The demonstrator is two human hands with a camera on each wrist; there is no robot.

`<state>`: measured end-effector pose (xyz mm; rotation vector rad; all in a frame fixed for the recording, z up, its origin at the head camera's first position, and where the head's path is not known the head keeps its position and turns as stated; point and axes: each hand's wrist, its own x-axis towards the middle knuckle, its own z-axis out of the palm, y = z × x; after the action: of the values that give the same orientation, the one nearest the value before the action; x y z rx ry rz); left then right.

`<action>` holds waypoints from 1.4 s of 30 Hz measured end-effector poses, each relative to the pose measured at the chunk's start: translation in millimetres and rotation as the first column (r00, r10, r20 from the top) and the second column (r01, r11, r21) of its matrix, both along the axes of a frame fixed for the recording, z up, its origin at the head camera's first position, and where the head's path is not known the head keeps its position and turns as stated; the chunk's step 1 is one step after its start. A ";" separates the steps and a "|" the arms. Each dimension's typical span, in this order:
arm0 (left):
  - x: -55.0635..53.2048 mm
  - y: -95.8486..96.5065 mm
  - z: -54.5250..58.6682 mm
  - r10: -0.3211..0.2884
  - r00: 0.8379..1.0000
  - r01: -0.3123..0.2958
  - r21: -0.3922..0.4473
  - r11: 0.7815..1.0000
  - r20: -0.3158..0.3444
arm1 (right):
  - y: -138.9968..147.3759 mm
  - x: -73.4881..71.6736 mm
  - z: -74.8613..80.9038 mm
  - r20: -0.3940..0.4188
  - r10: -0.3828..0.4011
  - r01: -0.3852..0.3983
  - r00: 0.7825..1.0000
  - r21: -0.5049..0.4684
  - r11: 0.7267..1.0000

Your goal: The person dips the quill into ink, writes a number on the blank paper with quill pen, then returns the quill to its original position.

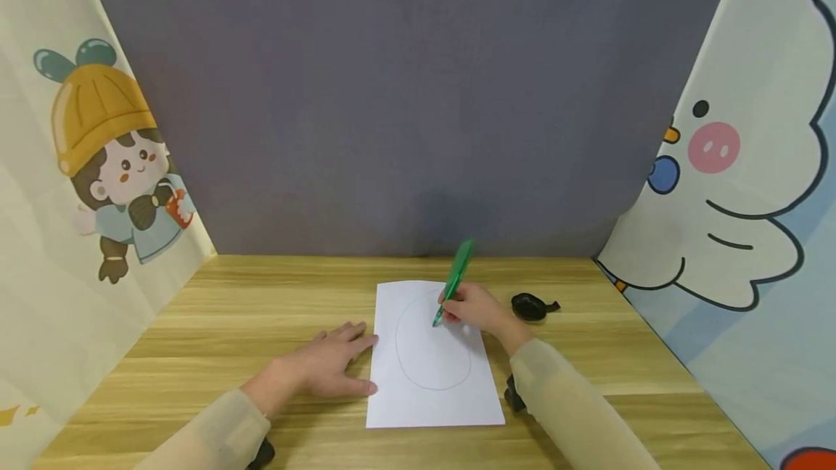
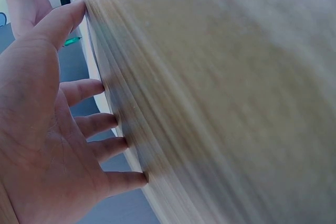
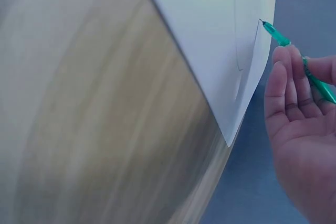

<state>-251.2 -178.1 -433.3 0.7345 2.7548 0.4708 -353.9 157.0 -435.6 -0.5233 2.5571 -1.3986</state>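
Note:
A white sheet of paper (image 1: 424,408) lies on the wooden table and bears a thin, large oval outline, open near its upper right. Between thumb and fingers my right hand (image 1: 480,308) pinches a green pen (image 1: 459,267), its upper end tilted up and away. The pen's tip is at the paper inside the oval; in the right wrist view the pen (image 3: 278,34) points at the sheet (image 3: 210,35). With fingers spread, my left hand (image 1: 329,365) rests on the table, its thumb and index fingertips at the paper's left edge. In the left wrist view that hand (image 2: 47,119) shows its palm side.
Right of the paper lies a small black rounded object (image 1: 530,307) with a short tab; its kind is unclear. A dark grey panel (image 1: 418,107) stands along the table's far edge. Cartoon-printed cloths flank the wooden table (image 1: 287,303) on both sides.

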 end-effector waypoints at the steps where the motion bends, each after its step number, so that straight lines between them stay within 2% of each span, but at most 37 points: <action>1: -0.3 0.0 -0.1 -0.001 1.000 0.001 0.000 1.000 0.000 | -0.9 -0.2 -0.4 0.000 0.000 0.000 1.000 -0.004 1.000; 20: -2.1 1.0 0.0 -0.002 1.000 0.002 0.006 1.000 -0.001 | -14.4 -3.3 -2.1 -0.005 0.077 -0.077 0.997 -0.017 0.997; 34: -3.2 -0.4 -1.7 -0.001 1.000 0.001 -0.001 1.000 0.008 | -24.9 -0.8 -1.7 -0.036 0.112 -0.113 0.993 -0.027 0.993; 42: -2.7 -0.3 -2.3 -0.003 1.000 0.003 0.003 1.000 -0.010 | -32.7 1.2 -2.1 -0.043 0.133 -0.134 0.990 -0.005 0.991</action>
<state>-254.0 -178.4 -435.7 0.7438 2.7624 0.4719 -352.7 124.2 -437.7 -0.7191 2.4980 -1.3664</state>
